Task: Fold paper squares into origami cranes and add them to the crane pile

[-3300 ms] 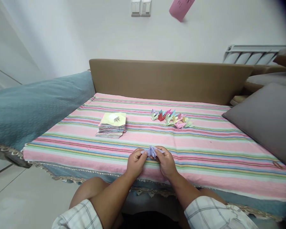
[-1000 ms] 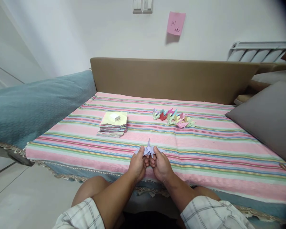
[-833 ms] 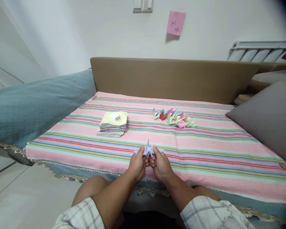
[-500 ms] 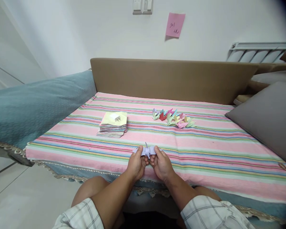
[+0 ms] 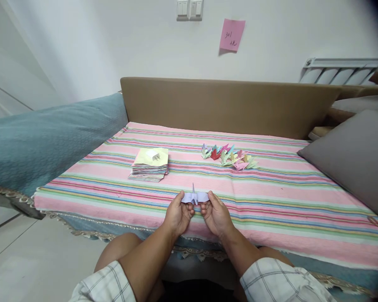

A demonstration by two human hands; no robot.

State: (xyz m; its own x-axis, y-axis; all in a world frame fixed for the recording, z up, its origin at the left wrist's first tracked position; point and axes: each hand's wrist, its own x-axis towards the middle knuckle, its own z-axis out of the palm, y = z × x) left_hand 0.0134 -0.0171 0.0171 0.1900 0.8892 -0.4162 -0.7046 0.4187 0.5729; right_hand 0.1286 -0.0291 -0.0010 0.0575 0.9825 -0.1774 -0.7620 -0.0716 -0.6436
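Note:
Between my hands is a lavender origami crane (image 5: 194, 197), its wings spread sideways and one thin point sticking up. My left hand (image 5: 179, 213) pinches the left wing tip between thumb and fingers. The right wing tip is pinched the same way by my right hand (image 5: 217, 214). Both hands hover over the near part of the striped cloth (image 5: 271, 184). Beyond them, to the right, several folded paper cranes (image 5: 229, 156) in many colours sit in a cluster. Farther left stands a stack of square paper (image 5: 149, 164) with a small white object (image 5: 152, 155) on top.
The cloth covers a sofa seat with a brown backrest (image 5: 227, 105). A blue covered armrest (image 5: 56, 134) rises at left, and a grey cushion (image 5: 355, 155) leans at right. A small brown item (image 5: 376, 221) lies near the right edge. My knees are against the front.
My hands have slid outward along the wings, toward the tips, and are farther apart. More of the crane's wings shows between them.

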